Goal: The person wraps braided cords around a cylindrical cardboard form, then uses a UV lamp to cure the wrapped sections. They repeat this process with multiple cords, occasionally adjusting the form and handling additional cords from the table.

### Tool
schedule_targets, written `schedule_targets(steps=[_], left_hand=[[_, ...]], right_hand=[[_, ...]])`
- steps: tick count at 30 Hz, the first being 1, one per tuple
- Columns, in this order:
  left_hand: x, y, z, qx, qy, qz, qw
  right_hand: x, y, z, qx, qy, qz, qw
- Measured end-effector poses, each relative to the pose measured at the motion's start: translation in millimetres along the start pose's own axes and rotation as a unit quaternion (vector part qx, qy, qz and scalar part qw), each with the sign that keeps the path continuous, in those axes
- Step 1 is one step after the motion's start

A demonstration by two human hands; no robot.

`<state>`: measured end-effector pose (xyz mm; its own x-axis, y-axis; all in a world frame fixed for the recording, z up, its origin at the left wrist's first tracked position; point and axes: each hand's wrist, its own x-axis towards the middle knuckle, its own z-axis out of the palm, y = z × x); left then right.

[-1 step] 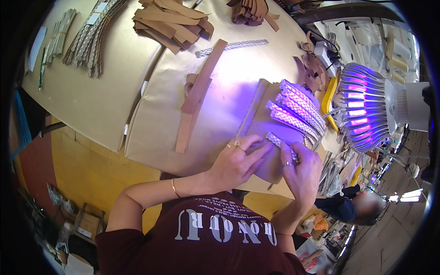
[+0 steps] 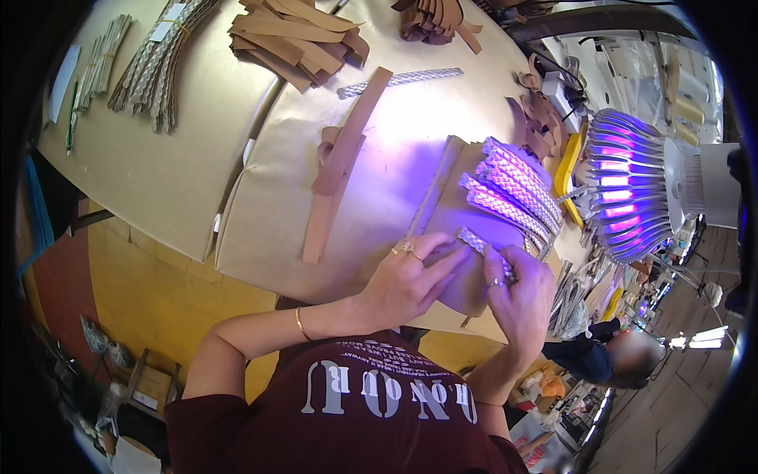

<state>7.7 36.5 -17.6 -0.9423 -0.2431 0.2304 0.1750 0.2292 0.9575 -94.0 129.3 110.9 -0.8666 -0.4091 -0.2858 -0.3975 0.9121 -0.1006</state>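
My right hand (image 2: 519,294) is closed on a short braided strap (image 2: 472,238), pinching it with thumb and fingers against a tan board (image 2: 444,197). The strap's far end sticks out past the fingertips; part of its length is hidden under my hand. Beside it, my left hand (image 2: 412,275) rests on the board with fingers stretched out, close to the strap and holding nothing that shows. Several more braided straps (image 2: 513,186) lie side by side on the board just beyond, lit purple by a finned lamp (image 2: 624,186) at the right.
Flat brown leather strips (image 2: 339,178) lie crossed on the table left of the board, near a loose braided strap (image 2: 410,77). Farther back are a leather strip pile (image 2: 296,39) and a braided bundle (image 2: 162,67). A co-worker (image 2: 600,354) is at the right.
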Motion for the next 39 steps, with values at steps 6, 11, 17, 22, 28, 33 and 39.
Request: schedule_targets(steps=[6,11,17,22,28,33,39], left_hand=[[5,-5,0,0.024,0.023,0.026,0.999],[2,-3,-1,0.021,0.003,0.006,1.0],[4,-2,0,0.017,0.004,0.042,0.999],[9,1,3,0.03,-0.073,0.049,0.996],[10,2,3,0.065,-0.075,0.052,0.994],[12,6,3,0.068,-0.07,0.06,0.993],[15,9,2,0.103,-0.088,0.066,0.989]], right_hand=[[6,0,2,-0.006,0.002,0.006,1.0],[6,-1,0,-0.033,-0.003,0.002,0.999],[6,-1,1,-0.034,-0.016,0.011,0.999],[-1,6,-1,-0.016,0.057,-0.002,0.998],[-19,38,-20,0.012,0.067,0.02,0.997],[-21,50,-20,0.075,0.021,0.07,0.994],[-16,60,-12,0.1,0.065,0.024,0.993]])
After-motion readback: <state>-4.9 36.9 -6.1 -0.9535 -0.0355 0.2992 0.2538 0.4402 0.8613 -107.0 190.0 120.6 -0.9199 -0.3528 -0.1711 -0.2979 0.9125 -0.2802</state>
